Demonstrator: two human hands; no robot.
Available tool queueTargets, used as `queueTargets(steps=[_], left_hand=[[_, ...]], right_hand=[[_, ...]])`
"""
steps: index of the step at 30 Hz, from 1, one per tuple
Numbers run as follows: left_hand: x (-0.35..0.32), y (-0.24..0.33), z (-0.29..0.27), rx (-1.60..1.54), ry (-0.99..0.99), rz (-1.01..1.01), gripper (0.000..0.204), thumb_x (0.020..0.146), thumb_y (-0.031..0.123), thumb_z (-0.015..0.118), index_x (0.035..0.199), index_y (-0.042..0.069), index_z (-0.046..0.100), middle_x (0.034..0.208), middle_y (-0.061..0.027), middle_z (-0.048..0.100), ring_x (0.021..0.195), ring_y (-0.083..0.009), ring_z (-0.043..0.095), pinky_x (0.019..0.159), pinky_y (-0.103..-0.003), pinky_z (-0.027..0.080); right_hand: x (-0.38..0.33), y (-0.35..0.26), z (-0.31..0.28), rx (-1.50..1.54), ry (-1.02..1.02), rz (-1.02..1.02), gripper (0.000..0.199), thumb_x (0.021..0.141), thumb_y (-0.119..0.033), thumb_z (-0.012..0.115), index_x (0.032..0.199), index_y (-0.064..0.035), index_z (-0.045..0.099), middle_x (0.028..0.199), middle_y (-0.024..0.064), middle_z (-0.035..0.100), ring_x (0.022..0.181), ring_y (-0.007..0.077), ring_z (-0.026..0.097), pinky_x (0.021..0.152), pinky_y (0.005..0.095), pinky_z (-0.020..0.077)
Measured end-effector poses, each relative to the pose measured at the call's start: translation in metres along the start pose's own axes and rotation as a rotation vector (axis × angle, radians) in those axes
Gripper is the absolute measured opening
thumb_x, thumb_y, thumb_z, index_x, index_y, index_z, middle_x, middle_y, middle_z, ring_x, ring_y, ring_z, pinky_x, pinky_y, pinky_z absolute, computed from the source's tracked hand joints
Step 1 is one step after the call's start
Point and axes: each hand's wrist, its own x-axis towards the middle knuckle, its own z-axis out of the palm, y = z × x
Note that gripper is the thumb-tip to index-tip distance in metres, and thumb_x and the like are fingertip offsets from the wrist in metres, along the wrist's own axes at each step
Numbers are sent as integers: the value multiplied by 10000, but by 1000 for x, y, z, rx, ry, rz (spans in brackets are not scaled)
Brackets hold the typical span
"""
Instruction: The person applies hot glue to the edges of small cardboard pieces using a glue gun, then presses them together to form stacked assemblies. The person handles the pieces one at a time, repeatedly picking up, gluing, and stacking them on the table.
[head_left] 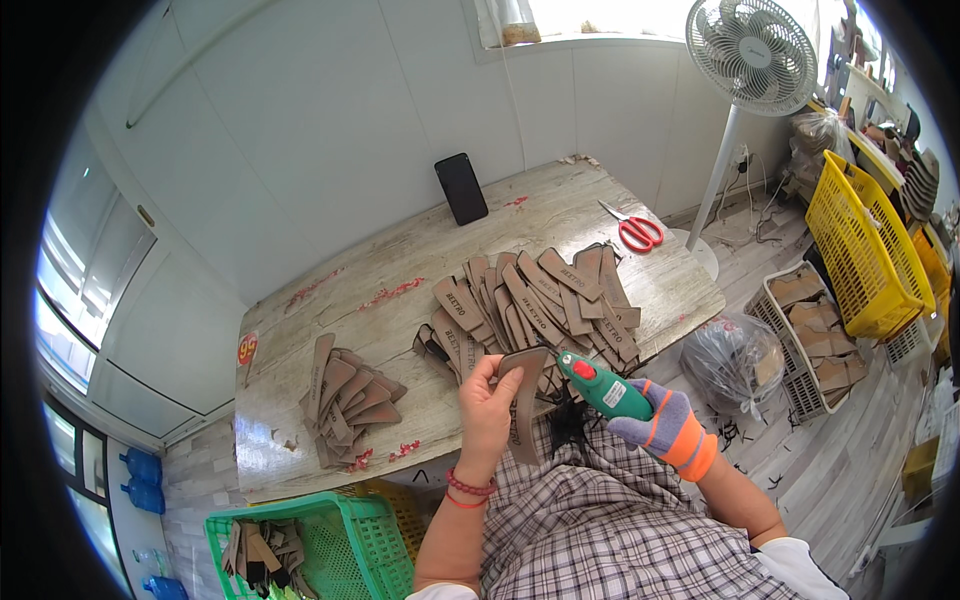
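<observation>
A curved brown leather-like strip (527, 405) is pinched between the thumb and fingers of my left hand (483, 405), its dark upper edge turned up. My right hand (668, 430), in a grey and orange glove, wraps round a green hand-held power tool (608, 390) with a red button. The tool's head points at the strip's upper right end; I cannot tell whether they touch. Just beyond lies a large heap of similar printed strips (540, 300). A smaller pile of strips (350, 395) rests to the left on the table. Dark trimmings (568, 428) hang at my lap.
On the worn wooden table (300, 310) lie red-handled scissors (638, 233), and a black phone (461, 190) leans upright by the wall. A green crate (375, 545) stands at lower left. At right are a white fan (750, 55), a plastic bag (735, 365) and a yellow basket (860, 250).
</observation>
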Motion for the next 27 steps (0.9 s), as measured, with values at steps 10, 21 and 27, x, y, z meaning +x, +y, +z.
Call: queueTargets(steps=[10,21,27], left_hand=[[4,25,-16,244,-46,6,78,878,43,647,899,-31,632,832,7,568,760,-56,532,682,-207,440],[12,52,-29,545,-228,96,115,814,59,687,853,-37,638,773,-20,530,697,-96,490,627,-240,398],[14,59,-32,613,-301,105,128,788,71,715,843,-29,658,763,-10,535,693,-88,477,627,-237,383]], right_hand=[[-3,-13,-4,-33,-72,36,589,764,-304,815,1210,1,580,811,35,683,655,55,619,614,212,510],[-6,-27,-11,-182,-145,79,610,746,-311,820,1213,5,587,877,62,694,725,77,637,682,232,527],[-6,-31,-11,-200,-185,65,614,739,-302,821,1216,7,589,912,74,695,769,86,639,726,244,530]])
